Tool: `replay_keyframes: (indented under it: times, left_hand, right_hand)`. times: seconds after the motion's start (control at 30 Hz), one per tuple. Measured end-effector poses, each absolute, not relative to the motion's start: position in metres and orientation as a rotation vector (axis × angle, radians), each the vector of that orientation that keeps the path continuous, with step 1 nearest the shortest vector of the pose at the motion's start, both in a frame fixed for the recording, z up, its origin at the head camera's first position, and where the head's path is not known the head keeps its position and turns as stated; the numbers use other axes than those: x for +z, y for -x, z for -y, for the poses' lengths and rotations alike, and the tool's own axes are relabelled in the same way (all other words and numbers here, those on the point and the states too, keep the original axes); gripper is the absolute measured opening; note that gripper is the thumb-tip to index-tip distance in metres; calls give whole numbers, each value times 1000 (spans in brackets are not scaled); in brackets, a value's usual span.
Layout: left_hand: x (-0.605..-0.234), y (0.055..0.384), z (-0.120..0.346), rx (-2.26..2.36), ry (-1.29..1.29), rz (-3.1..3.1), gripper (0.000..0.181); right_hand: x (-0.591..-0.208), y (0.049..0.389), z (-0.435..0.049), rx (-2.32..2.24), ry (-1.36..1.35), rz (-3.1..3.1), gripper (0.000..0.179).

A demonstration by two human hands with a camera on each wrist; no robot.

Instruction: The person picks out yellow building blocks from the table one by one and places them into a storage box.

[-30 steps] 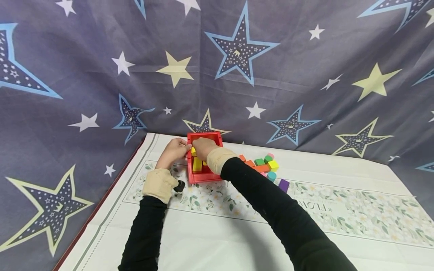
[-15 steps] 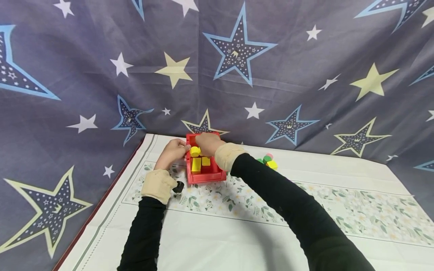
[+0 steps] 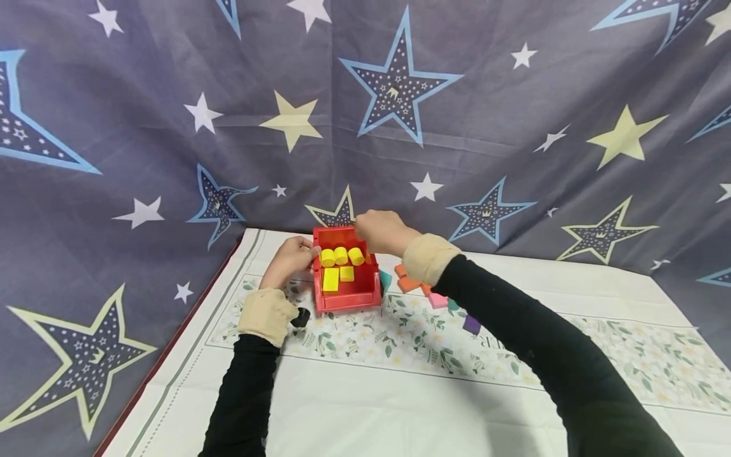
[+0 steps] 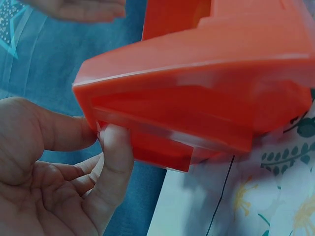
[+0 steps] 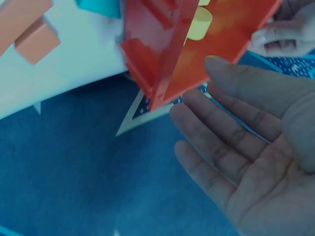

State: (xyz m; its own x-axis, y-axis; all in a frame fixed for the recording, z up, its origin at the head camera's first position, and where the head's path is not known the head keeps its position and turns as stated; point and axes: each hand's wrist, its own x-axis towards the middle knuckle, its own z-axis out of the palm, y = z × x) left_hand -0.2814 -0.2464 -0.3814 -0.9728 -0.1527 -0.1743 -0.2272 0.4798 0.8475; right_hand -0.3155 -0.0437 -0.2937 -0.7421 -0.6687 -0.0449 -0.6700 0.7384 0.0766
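A red plastic bin (image 3: 349,301) stands near the back edge of the table. Inside it, three yellow cylinders (image 3: 341,256) sit in a row, with two yellow rectangular blocks (image 3: 331,279) in front of them. My left hand (image 3: 291,259) is at the bin's left side; in the left wrist view its thumb and forefinger pinch the edge of the bin (image 4: 187,73). Over the bin's back right corner is my right hand (image 3: 384,231). The right wrist view shows that hand (image 5: 256,157) with fingers extended, palm visible and holding nothing.
A teal block (image 3: 385,280) lies against the bin's right side. Farther right are orange blocks (image 3: 408,284), a pink block (image 3: 438,301) and a purple block (image 3: 472,324), partly covered by my right forearm. A star-patterned curtain (image 3: 485,152) hangs right behind the table.
My right hand has come up out of the bin and moved right to its back corner. All three yellow cylinders now show in a row. The left hand has stayed at the bin's left side.
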Motion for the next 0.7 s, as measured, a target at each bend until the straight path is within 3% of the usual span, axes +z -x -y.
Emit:
replay_keyframes:
  times: [0.13,0.27,0.37,0.7]
  left_hand:
    - [-382,282,246,1517,340,-2645,33]
    - [-383,282,246,1507,335,-2652,33]
    - [-384,282,245,1504,334,-2655,33]
    - [-384,281,247,1578,299,-2624,32]
  right_hand:
    - [-287,312,21,69,1146,-2937,16]
    - [-285,308,-4,-7,1095,-2940,6]
    - [-284,304,-23,-58,1043,-2950,29]
    - [-288,300,-82,-244,950,-2953,33]
